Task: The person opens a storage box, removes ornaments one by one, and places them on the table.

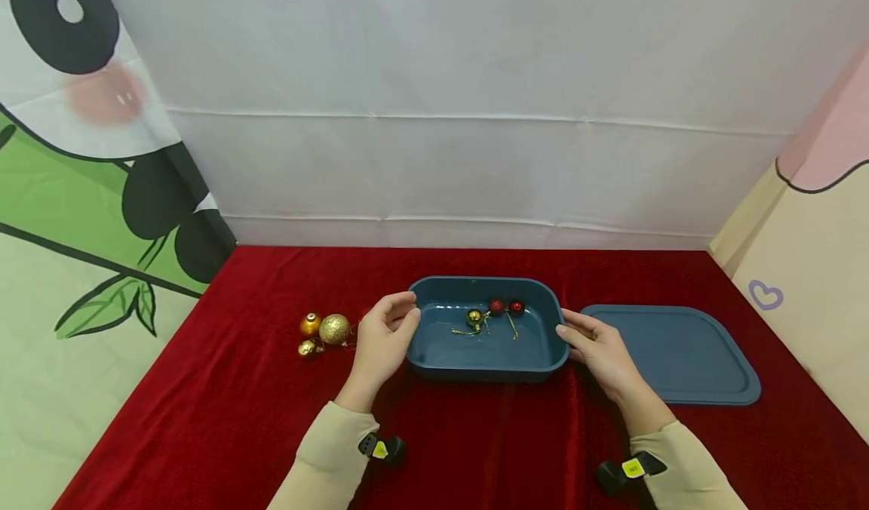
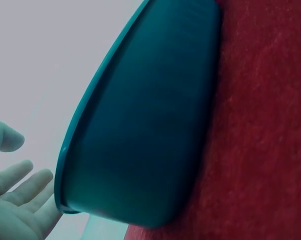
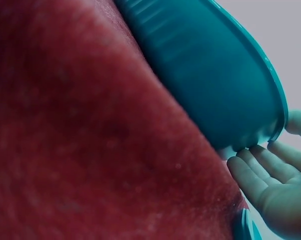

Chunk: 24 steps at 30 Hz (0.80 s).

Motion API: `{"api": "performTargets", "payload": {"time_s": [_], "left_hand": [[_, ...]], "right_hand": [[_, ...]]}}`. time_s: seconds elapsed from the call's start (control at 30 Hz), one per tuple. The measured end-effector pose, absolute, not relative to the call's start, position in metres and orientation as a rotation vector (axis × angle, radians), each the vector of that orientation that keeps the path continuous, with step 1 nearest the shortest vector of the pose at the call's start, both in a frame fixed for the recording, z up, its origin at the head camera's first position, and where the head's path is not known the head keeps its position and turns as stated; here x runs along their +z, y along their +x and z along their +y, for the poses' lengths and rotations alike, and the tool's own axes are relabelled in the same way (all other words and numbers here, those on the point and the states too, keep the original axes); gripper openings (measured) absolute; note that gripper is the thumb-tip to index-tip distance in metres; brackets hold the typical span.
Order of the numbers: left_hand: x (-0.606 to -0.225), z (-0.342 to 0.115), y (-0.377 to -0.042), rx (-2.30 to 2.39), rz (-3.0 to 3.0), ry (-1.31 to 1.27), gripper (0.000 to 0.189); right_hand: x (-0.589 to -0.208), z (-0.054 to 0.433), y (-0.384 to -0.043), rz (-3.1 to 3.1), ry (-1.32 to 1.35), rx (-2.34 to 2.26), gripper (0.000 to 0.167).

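Observation:
A blue rectangular box (image 1: 485, 353) without its lid on stands on red cloth. Two small red ornament balls (image 1: 517, 308) and a gold ornament ball (image 1: 474, 317) with gold strings lie inside it. At the box's left end is my left hand (image 1: 382, 340); its thumb stands apart from the rim in the left wrist view, fingers loosely extended beside the wall. My right hand (image 1: 604, 355) holds the right end, thumb at the rim and fingers against the outer wall (image 3: 225, 100). Left of my left hand lie a glittery gold ball (image 1: 334, 330) and two smaller gold balls (image 1: 310, 325).
A flat blue lid (image 1: 679, 355) lies on the red cloth (image 1: 224, 389) to the right, close to my right hand. A pale fabric backdrop (image 1: 475, 163) rises behind the table, with printed cloth panels at both sides.

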<state>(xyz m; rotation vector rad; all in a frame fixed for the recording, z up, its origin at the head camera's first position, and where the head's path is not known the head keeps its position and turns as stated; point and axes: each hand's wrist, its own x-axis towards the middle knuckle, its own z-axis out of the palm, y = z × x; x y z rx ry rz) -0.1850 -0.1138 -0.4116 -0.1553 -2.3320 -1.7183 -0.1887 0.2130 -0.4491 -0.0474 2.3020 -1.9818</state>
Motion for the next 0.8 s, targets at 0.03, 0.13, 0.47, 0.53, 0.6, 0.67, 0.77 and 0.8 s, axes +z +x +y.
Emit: {"api": "performTargets", "payload": {"time_s": [0.03,0.13,0.47,0.53,0.6,0.67,0.77,0.8], "left_hand": [[-0.411,-0.112,-0.185,-1.722,-2.339,-0.163,0.031],[-0.411,-0.109,-0.185,-1.722,-2.361,-0.185,0.031],[-0.407,-0.096,-0.192,-1.697,-2.393,-0.259,0.032],[-0.406,-0.094,-0.193,-1.694,-2.406,-0.267,0.031],[-0.406,-0.092,-0.195,-1.688,-2.420,-0.285,0.031],[-0.407,-0.090,-0.197,-1.682,-2.437,-0.300,0.032],[-0.408,-0.086,-0.200,-1.665,-2.472,-0.326,0.033],[-0.409,-0.085,-0.201,-1.654,-2.487,-0.329,0.034]], "right_hand": [[-0.449,0.213,-0.189,2.300,-0.043,-1.982,0.058],[-0.448,0.213,-0.188,2.295,-0.041,-1.977,0.059],[-0.449,0.213,-0.190,2.285,-0.039,-1.999,0.058],[-0.449,0.213,-0.190,2.284,-0.040,-1.998,0.058],[-0.449,0.213,-0.190,2.282,-0.036,-1.999,0.058],[-0.449,0.214,-0.191,2.281,-0.032,-1.998,0.059],[-0.449,0.214,-0.191,2.286,-0.033,-1.997,0.059],[-0.449,0.213,-0.191,2.287,-0.029,-1.998,0.059]]}}
